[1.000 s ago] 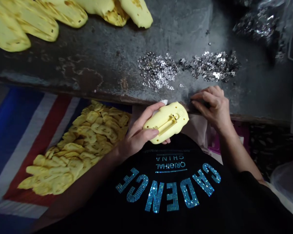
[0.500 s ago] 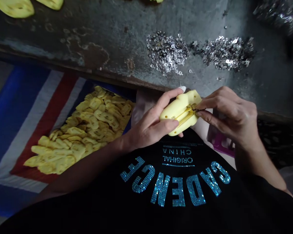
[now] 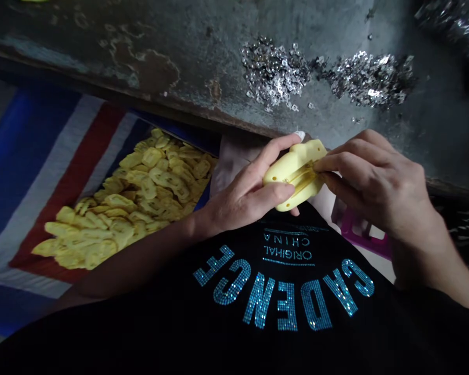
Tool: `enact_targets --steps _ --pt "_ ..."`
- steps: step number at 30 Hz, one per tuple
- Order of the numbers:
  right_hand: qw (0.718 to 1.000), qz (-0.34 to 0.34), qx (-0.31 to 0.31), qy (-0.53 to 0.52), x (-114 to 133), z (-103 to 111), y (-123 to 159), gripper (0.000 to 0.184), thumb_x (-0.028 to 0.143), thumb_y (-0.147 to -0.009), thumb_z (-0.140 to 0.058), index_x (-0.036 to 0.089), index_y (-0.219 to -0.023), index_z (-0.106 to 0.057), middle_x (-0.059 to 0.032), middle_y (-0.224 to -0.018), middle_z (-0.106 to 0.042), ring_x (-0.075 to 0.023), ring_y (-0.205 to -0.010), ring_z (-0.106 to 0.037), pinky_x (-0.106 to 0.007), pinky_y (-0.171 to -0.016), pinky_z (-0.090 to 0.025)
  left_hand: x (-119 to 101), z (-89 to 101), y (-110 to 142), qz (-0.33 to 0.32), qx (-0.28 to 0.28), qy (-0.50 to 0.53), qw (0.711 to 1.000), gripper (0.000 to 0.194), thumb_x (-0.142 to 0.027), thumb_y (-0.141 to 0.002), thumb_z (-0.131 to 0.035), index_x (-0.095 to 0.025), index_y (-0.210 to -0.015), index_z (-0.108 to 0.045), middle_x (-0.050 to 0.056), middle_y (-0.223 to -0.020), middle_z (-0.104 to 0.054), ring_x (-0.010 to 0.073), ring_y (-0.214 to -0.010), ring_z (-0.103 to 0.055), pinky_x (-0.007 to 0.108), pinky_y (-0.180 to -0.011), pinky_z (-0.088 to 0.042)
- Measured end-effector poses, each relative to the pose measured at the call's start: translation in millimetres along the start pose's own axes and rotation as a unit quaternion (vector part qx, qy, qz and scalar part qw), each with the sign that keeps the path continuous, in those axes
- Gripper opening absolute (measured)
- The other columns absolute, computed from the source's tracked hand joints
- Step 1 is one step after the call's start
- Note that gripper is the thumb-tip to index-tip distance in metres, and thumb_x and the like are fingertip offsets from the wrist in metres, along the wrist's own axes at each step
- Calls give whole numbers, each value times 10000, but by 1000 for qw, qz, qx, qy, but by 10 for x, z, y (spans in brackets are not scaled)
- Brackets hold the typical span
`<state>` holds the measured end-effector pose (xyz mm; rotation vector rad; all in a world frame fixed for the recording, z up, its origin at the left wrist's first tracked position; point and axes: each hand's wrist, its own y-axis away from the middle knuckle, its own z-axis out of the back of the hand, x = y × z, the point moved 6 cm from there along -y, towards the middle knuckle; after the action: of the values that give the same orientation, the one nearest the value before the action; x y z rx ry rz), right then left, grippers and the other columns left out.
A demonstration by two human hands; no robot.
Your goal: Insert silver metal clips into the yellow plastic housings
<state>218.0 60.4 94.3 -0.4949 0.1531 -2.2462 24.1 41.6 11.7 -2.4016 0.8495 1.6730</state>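
Head view, nearest first: black shirt [image 3: 148, 323], lower frame, sparkly writing upside down: "CADENCE", "CHINA", and what reads like "ORIGIHAL". Yellow shell [image 3: 293, 165] is right of center, held off the surface [image 3: 203, 41]. Left hand [image 3: 246, 200] grip wraps it, thumb over its face. Right hand [image 3: 383, 179] fingertips are at right end of its slot [image 3: 304, 178]; can't tell if anything's pinched. Shell probably light, stiff plastic, smooth so maybe slippery; slot edges possibly fragile. Best hold: rounded long sides, clear of slot. No label readable on it. Beyond, left: heap of yellow parts [image 3: 133, 208]. Farthest: loose metal pieces [image 3: 275, 73], upper right, no legible writing.
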Motion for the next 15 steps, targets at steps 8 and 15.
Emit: enact_targets --steps 8,15 --pt "999 -32 5 -31 -10 -23 -50 181 264 -1182 -670 340 -1053 -771 -40 -979 -769 -274 -887 -678 -469 -790 -606 29 4 -26 -7 -6 18 1000 696 -391 -1076 -813 -314 -1737 -612 83 -1613 -761 226 -887 -868 379 -812 -763" --pt "998 3 -43 -36 22 -8 32 259 213 -1144 -708 341 -1346 -807 -59 -1115 -839 -283 -925 -729 -476 -796 -633 126 60 -90 -12 -16 40 999 748 -438 -1051 -818 -309 -1754 -596 111 -1568 -773 326 -1046 -877 408 -774 -748"
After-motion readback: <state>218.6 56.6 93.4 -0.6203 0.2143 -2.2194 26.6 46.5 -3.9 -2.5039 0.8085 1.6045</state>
